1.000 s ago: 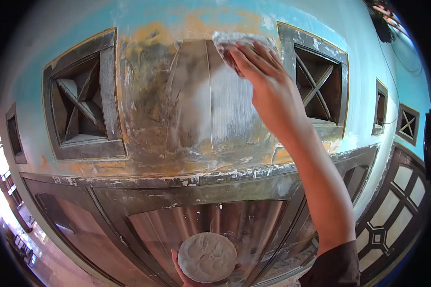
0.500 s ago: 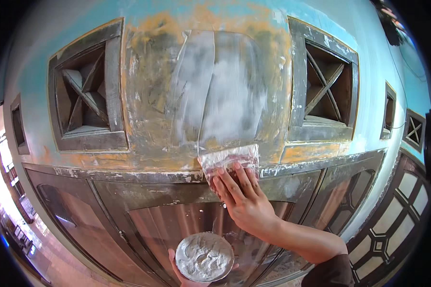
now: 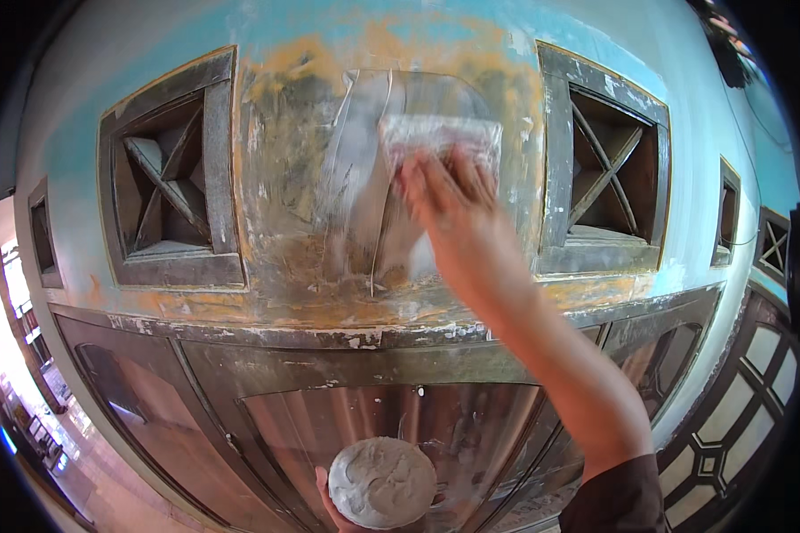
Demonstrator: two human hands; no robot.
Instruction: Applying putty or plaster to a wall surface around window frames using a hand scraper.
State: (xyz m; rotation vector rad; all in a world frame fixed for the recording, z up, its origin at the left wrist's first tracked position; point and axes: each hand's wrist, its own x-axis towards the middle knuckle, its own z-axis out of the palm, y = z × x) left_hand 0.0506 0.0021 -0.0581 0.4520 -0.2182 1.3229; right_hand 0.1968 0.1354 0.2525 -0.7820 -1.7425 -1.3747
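My right hand (image 3: pixel 458 200) grips a flat, roughly square putty spreader (image 3: pixel 442 133), reddish with a whitish coated edge. The spreader lies against the upper part of a wall patch (image 3: pixel 351 169) smeared with wet whitish filler, its far edge upward. Motion blurs the hand and the tool a little. A raised ridge of filler runs down the patch left of my wrist. Low in the view, my left hand (image 3: pixel 327 499) is wrapped round a round bowl (image 3: pixel 382 482) full of whitish putty. Most of its fingers are hidden under the bowl.
Square vents with crossed bars, one on the left (image 3: pixel 173 173) and one on the right (image 3: pixel 603 160), flank the patch. A ledge with flaking paint (image 3: pixel 329 337) runs below, above dark wooden doors with glass panes (image 3: pixel 329 417). Another panelled door (image 3: pixel 747 400) stands at far right.
My right hand has slid the spreader up the wall from the patch's lower edge to its upper part. The bowl in my left hand has stayed nearly in place.
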